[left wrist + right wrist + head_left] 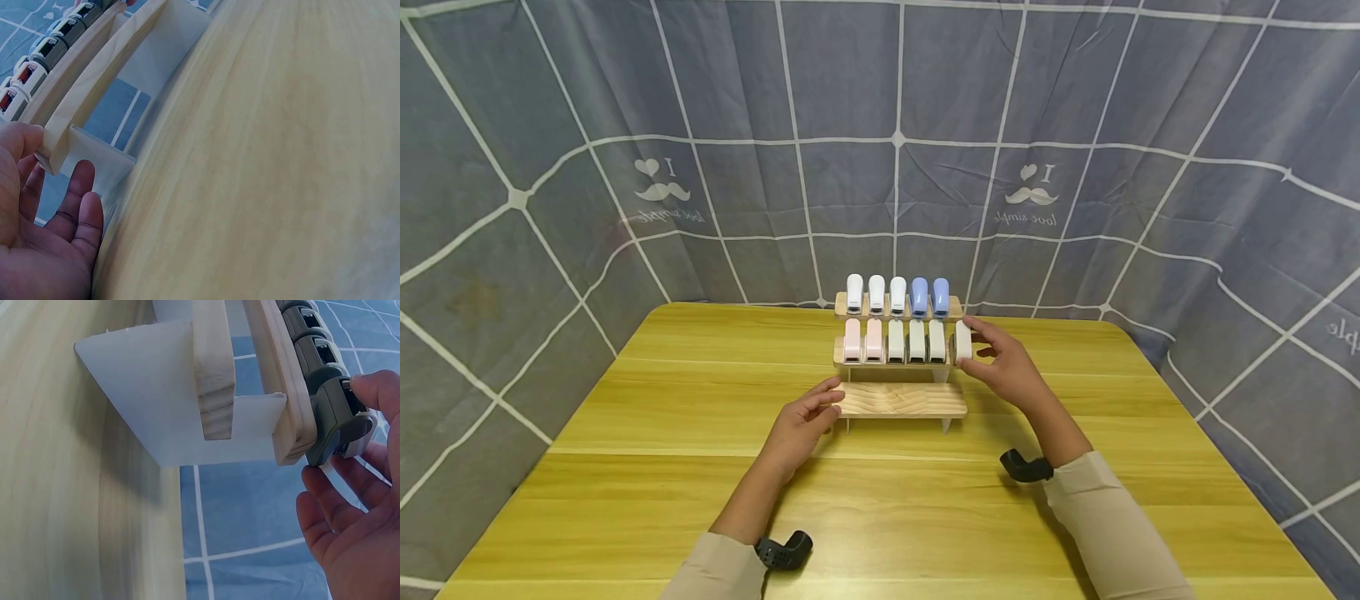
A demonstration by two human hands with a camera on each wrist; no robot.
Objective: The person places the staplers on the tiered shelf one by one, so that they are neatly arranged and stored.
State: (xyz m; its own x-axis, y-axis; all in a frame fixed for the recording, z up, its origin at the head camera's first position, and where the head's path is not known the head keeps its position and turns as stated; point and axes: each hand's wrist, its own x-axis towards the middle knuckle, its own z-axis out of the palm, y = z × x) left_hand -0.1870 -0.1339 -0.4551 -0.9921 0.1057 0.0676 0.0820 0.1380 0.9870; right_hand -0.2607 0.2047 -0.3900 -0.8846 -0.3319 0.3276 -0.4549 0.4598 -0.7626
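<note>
A three-tier wooden stand (898,400) stands on the table. My right hand (1006,367) pinches a grey-white mini stapler (963,343) at the right end of the middle tier. In the right wrist view, the thumb is on that stapler's (337,415) front and the fingers are below it; it overhangs the tier's end. My left hand (801,427) holds the left end of the bottom tier. The left wrist view shows its thumb (25,139) against the end of the board (59,134), two fingers spread lower down.
Three white staplers (876,293) and two blue ones (929,296) line the top tier. Two pink staplers (862,340) and three more grey-white ones (916,341) share the middle tier. A grey checked curtain (842,183) hangs behind the wooden table (700,400).
</note>
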